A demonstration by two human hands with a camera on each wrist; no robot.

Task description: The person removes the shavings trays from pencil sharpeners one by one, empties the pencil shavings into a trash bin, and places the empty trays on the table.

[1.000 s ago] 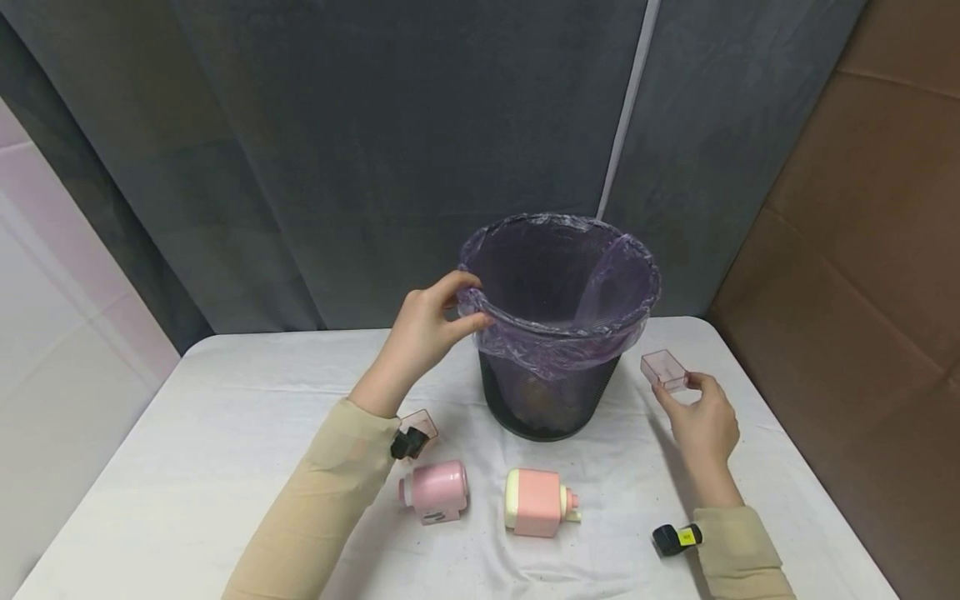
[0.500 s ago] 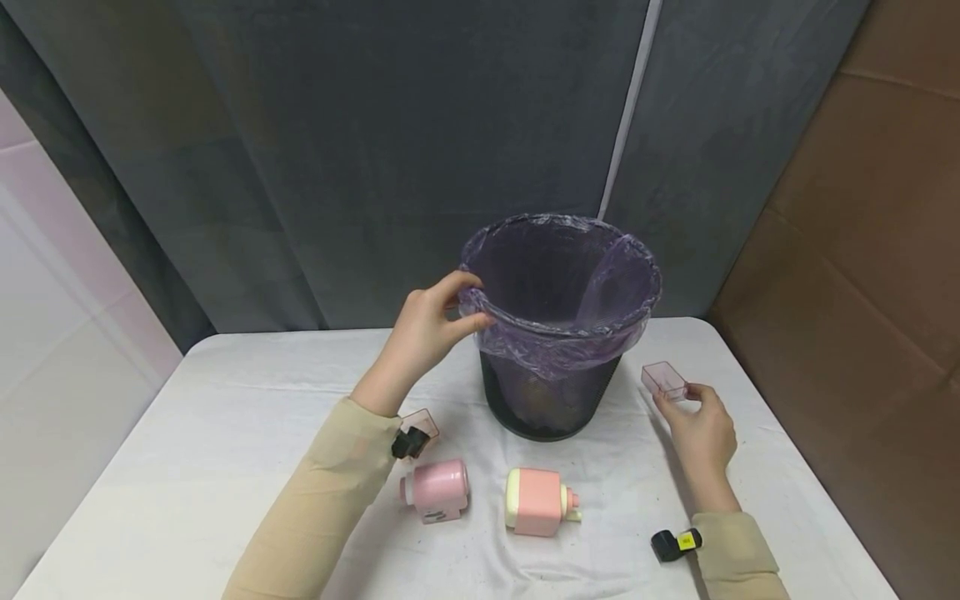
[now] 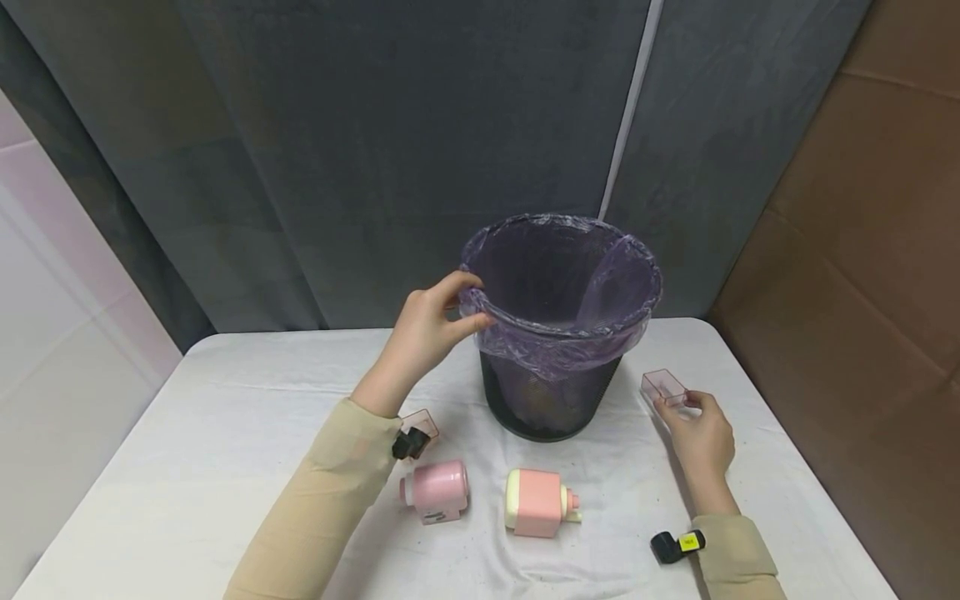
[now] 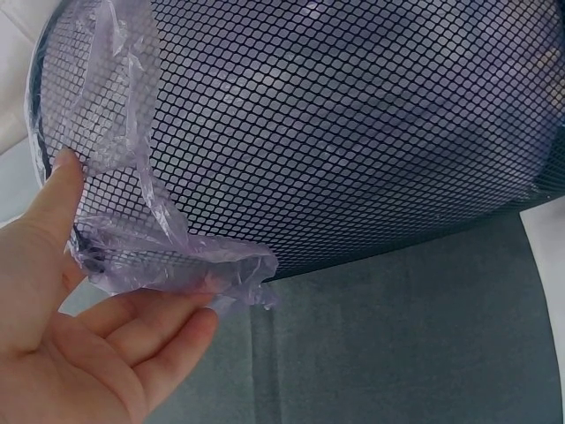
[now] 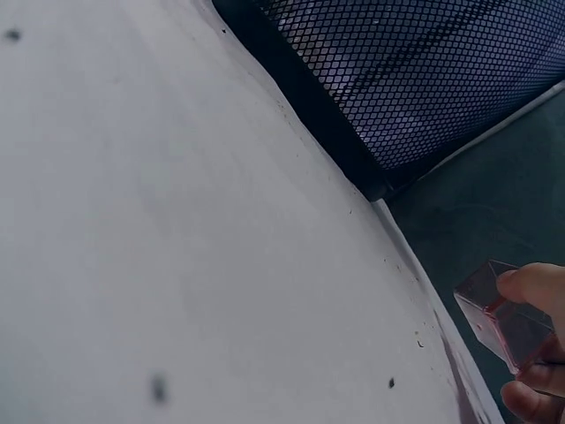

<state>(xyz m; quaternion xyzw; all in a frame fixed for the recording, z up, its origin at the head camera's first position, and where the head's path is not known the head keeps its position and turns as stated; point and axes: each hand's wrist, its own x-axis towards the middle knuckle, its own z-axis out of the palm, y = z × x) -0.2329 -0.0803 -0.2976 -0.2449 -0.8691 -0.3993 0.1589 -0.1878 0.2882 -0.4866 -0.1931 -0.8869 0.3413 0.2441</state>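
A black mesh wastebasket (image 4: 353, 132) stands near the back of the table, its purple plastic liner (image 3: 555, 354) folded over the rim. My left hand (image 3: 423, 329) grips that rim on its left side, the thumb on the outer near side and the other fingers at the liner in the left wrist view. Right of the basket, my right hand (image 3: 701, 433) pinches a small clear pinkish box (image 3: 663, 385) between thumb and fingers. The box is low over the table; I cannot tell whether it touches the cloth.
A second clear pinkish box (image 3: 423, 421) lies partly hidden behind the left wrist camera (image 3: 409, 443). In front are a pink bottle-shaped object (image 3: 440, 487) and a salmon and pale-yellow block with a nozzle (image 3: 537, 502), both on their sides. A brown panel (image 3: 862, 275) borders the right.
My right hand has come down and slightly nearer to me, with the clear box in it. The left hand and the wastebasket have stayed in place.
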